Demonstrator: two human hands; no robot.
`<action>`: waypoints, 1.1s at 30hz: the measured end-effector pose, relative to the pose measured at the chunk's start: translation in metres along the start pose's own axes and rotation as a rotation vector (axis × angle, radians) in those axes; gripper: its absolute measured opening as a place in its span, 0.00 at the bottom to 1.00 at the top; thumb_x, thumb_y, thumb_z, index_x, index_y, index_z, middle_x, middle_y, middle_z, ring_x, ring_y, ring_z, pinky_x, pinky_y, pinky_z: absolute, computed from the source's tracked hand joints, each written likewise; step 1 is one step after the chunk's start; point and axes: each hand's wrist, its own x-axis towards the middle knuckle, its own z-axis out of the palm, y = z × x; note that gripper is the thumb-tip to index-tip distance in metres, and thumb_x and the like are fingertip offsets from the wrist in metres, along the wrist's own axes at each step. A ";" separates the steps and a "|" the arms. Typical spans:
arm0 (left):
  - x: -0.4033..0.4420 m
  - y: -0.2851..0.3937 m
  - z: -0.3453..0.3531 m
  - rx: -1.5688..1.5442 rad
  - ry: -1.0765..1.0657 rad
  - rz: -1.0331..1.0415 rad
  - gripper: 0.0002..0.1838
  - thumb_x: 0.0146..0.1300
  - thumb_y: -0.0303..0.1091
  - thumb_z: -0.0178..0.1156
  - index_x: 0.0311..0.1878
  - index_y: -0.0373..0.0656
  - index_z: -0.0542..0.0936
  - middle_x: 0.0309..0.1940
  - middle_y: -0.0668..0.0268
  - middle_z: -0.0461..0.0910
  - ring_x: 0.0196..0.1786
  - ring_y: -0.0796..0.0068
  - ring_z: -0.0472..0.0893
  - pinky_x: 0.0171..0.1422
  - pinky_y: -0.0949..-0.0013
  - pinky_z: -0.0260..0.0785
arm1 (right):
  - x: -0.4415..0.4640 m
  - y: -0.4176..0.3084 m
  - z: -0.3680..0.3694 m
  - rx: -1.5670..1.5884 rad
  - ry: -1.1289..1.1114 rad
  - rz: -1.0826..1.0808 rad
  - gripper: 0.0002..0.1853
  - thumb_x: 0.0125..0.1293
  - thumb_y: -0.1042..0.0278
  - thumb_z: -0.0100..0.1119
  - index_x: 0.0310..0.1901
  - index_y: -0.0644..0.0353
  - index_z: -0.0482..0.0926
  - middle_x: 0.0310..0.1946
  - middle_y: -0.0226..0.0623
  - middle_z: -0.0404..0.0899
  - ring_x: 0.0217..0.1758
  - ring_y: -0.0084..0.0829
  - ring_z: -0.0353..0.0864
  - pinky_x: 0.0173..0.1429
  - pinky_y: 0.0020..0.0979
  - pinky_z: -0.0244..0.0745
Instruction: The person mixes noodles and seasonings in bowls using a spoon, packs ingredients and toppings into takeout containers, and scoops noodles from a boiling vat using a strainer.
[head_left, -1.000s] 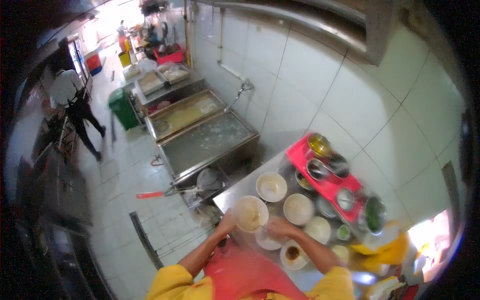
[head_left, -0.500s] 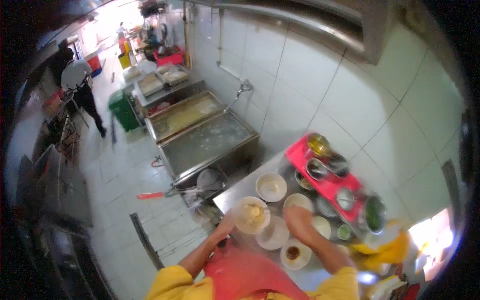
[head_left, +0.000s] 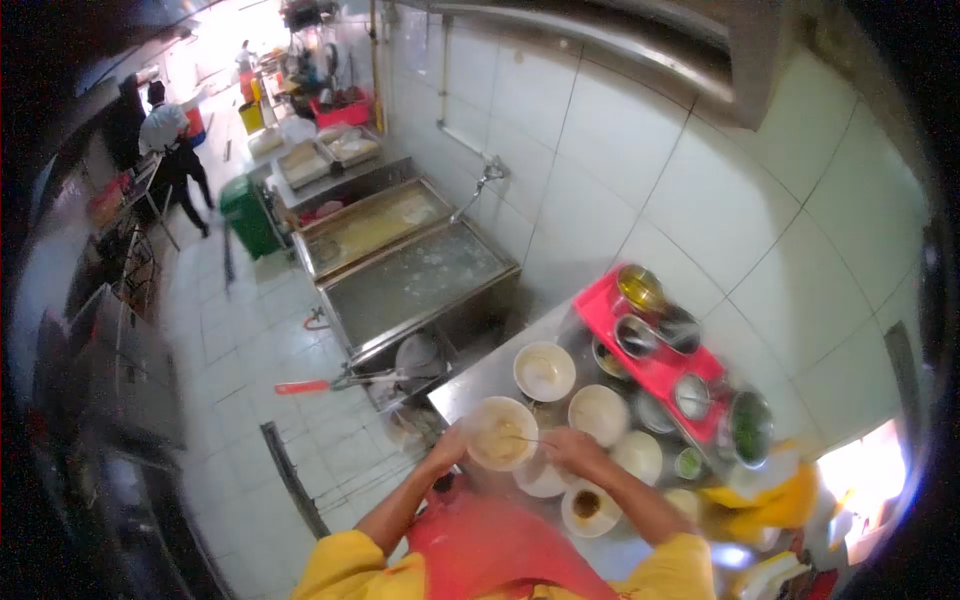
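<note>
My left hand (head_left: 448, 452) is closed on the near rim of a white bowl (head_left: 484, 412) that holds pale food, perhaps noodles. From the other side my right hand (head_left: 572, 452) grips a thin utensil (head_left: 524, 439) whose end reaches into that bowl; whether it is a spoon or chopsticks I cannot tell. Partly hidden below my right hand is another white bowl (head_left: 540, 478). One bowl with dark brown sauce (head_left: 588, 504) stands nearer to me. More white bowls surround my hands, including one (head_left: 544, 371) behind and one (head_left: 599, 415) to the right.
A pink tray (head_left: 655, 350) with metal containers stands along the tiled wall. Chopped greens fill a metal bowl (head_left: 746, 437). Left of the counter are water-filled metal basins (head_left: 420, 290) and a red-handled strainer (head_left: 305, 387). Another person (head_left: 170, 145) walks in the aisle beyond a green bin (head_left: 248, 217).
My right hand has moved left toward the held bowl, uncovering the bowl it was over. The food mound in the held bowl looks lower. The other person has shifted slightly.
</note>
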 end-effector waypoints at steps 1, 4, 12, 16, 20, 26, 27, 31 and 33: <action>-0.001 0.000 -0.002 0.001 0.000 -0.004 0.29 0.67 0.55 0.41 0.60 0.41 0.63 0.45 0.64 0.73 0.41 0.75 0.75 0.35 0.71 0.72 | -0.005 0.006 0.005 -0.096 0.088 -0.070 0.11 0.55 0.65 0.50 0.40 0.48 0.77 0.30 0.43 0.76 0.36 0.45 0.76 0.37 0.41 0.70; 0.000 0.006 -0.003 -0.089 0.054 -0.079 0.29 0.66 0.55 0.41 0.61 0.43 0.61 0.44 0.65 0.73 0.37 0.75 0.76 0.31 0.71 0.72 | -0.022 0.005 0.000 -0.285 0.202 -0.225 0.14 0.54 0.66 0.52 0.44 0.47 0.77 0.30 0.40 0.75 0.35 0.42 0.75 0.38 0.41 0.70; 0.002 0.038 0.006 0.109 0.042 0.087 0.27 0.67 0.53 0.41 0.60 0.41 0.63 0.46 0.64 0.73 0.46 0.75 0.73 0.44 0.70 0.70 | -0.014 -0.021 -0.036 -0.530 0.482 -0.134 0.14 0.51 0.64 0.54 0.42 0.51 0.77 0.26 0.39 0.73 0.32 0.41 0.74 0.35 0.41 0.68; -0.003 0.063 0.016 0.094 -0.033 -0.030 0.27 0.68 0.51 0.41 0.59 0.39 0.64 0.48 0.63 0.73 0.49 0.75 0.72 0.50 0.72 0.67 | -0.003 -0.023 -0.027 -0.368 0.336 -0.010 0.11 0.57 0.63 0.50 0.39 0.56 0.75 0.28 0.44 0.75 0.32 0.47 0.74 0.37 0.46 0.67; 0.002 0.047 0.012 0.105 -0.011 0.004 0.27 0.68 0.51 0.42 0.59 0.37 0.64 0.48 0.63 0.72 0.48 0.75 0.72 0.50 0.71 0.68 | -0.005 -0.005 -0.002 -0.238 -0.059 0.094 0.11 0.57 0.66 0.48 0.40 0.59 0.74 0.32 0.50 0.76 0.38 0.43 0.77 0.40 0.45 0.70; 0.013 -0.001 0.009 0.251 0.032 0.132 0.25 0.68 0.50 0.42 0.57 0.39 0.65 0.48 0.64 0.73 0.44 0.76 0.73 0.42 0.72 0.70 | 0.016 0.040 0.052 0.155 -0.200 -0.160 0.13 0.59 0.59 0.49 0.37 0.59 0.77 0.36 0.45 0.77 0.38 0.43 0.77 0.41 0.40 0.71; 0.010 0.009 0.011 0.185 -0.009 0.071 0.25 0.68 0.49 0.42 0.58 0.40 0.64 0.48 0.63 0.72 0.45 0.75 0.73 0.42 0.72 0.71 | 0.014 0.042 0.050 0.157 -0.197 -0.159 0.13 0.59 0.59 0.49 0.37 0.59 0.77 0.36 0.45 0.77 0.38 0.43 0.77 0.41 0.40 0.71; 0.011 0.005 0.010 0.117 -0.030 0.061 0.25 0.68 0.49 0.42 0.61 0.41 0.62 0.49 0.63 0.72 0.47 0.74 0.73 0.45 0.71 0.71 | 0.002 0.004 -0.016 0.473 -0.244 0.257 0.16 0.59 0.54 0.47 0.37 0.58 0.78 0.35 0.45 0.78 0.38 0.40 0.77 0.42 0.40 0.70; 0.010 0.006 0.011 -0.001 -0.019 0.060 0.27 0.68 0.49 0.42 0.63 0.41 0.60 0.50 0.62 0.71 0.48 0.73 0.74 0.47 0.70 0.71 | 0.000 0.016 -0.022 0.617 -0.287 0.524 0.17 0.59 0.54 0.47 0.38 0.58 0.78 0.35 0.45 0.78 0.37 0.40 0.77 0.42 0.40 0.70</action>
